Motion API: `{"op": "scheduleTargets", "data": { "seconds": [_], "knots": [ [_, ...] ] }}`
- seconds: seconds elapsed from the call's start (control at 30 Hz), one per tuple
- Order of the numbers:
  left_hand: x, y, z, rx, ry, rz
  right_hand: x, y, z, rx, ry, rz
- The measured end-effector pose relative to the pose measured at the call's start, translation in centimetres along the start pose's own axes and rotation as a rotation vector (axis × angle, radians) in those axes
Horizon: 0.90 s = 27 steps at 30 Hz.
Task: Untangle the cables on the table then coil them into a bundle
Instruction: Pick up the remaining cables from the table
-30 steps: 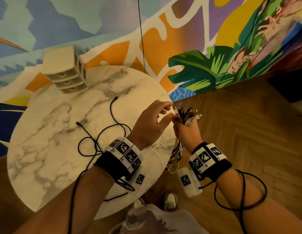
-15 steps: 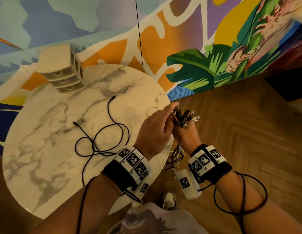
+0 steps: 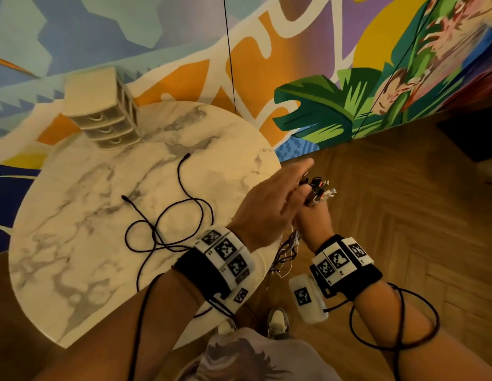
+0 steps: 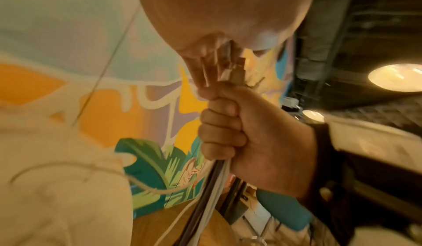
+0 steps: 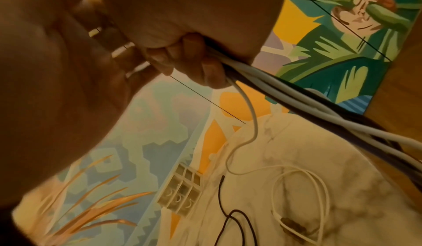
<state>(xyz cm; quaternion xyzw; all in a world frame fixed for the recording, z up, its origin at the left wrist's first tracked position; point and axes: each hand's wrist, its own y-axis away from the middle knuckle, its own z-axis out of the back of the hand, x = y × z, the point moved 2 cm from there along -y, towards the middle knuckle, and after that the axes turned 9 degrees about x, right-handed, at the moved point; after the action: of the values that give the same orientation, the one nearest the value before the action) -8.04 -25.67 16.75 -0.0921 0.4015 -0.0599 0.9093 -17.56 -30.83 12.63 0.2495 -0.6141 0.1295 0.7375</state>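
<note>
My right hand [image 3: 313, 218] is held just off the table's right edge. It grips a bundle of white and dark cables [image 4: 214, 177] in a fist, and the plug ends [image 3: 319, 188] stick up out of it. The cables' loose lengths [image 3: 286, 251] hang below the fist. My left hand [image 3: 269, 199] lies over the plugs with its fingers stretched out, touching them. A thin black cable [image 3: 167, 229] lies in loose loops on the marble table [image 3: 74, 243]. In the right wrist view a white cable [image 5: 319, 186] is looped on the table.
A small beige drawer unit [image 3: 102, 111] stands at the table's far edge against the painted wall. Wooden floor [image 3: 390, 202] lies to the right of the table. Black leads [image 3: 398, 320] from the wrist cameras wrap my forearms.
My left hand pinched at the plug ends half a second ago; now its fingers are stretched out over them. The right hand has kept its grip on the bundle.
</note>
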Motion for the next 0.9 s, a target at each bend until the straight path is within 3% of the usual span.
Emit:
{"op": "scheduleTargets", "data": {
  "seconds": [0.07,0.13,0.23,0.3,0.37,0.47,0.6,0.67,0.73,0.8,0.87,0.9],
  "knots": [
    [3.3,0.3,-0.1,-0.058,0.19,0.163,0.4,-0.4,0.3,-0.029,-0.047,0.019],
    [6.5,1.2,-1.6,0.006,0.262,0.305,0.6,-0.8,1.0,-0.093,-0.177,-0.035],
    [10.3,4.3,-6.5,0.502,-0.045,0.421,0.2,-1.3,1.7,-0.077,-0.209,0.017],
    [13.0,7.2,-9.1,0.639,-0.269,0.533,0.1,-1.2,2.0,-0.053,-0.201,0.037],
    [15.0,9.2,-9.7,0.595,-0.389,0.619,0.0,-0.9,2.6,-0.048,-0.21,0.02],
    [17.1,10.6,-8.1,0.492,-0.368,0.694,0.3,-0.4,4.3,-0.1,-0.197,0.007],
    [18.7,10.1,-2.3,0.129,-0.293,0.783,-0.2,-0.8,7.2,-0.272,-0.088,0.039],
    [18.0,8.5,0.2,0.013,-0.224,0.798,0.0,-0.8,7.9,-0.316,0.006,0.047],
    [14.8,5.5,1.9,0.013,-0.119,0.729,0.5,-0.7,7.3,-0.241,0.071,0.069],
    [10.3,2.1,2.5,0.097,-0.104,0.603,1.4,-0.5,5.8,-0.039,0.161,0.074],
    [5.3,-0.6,2.4,0.213,-0.249,0.432,2.2,-0.3,4.0,0.153,0.303,0.115],
    [3.0,-1.7,2.0,0.269,-0.35,0.361,2.3,-0.4,3.6,0.174,0.304,0.159]
  ]
}}
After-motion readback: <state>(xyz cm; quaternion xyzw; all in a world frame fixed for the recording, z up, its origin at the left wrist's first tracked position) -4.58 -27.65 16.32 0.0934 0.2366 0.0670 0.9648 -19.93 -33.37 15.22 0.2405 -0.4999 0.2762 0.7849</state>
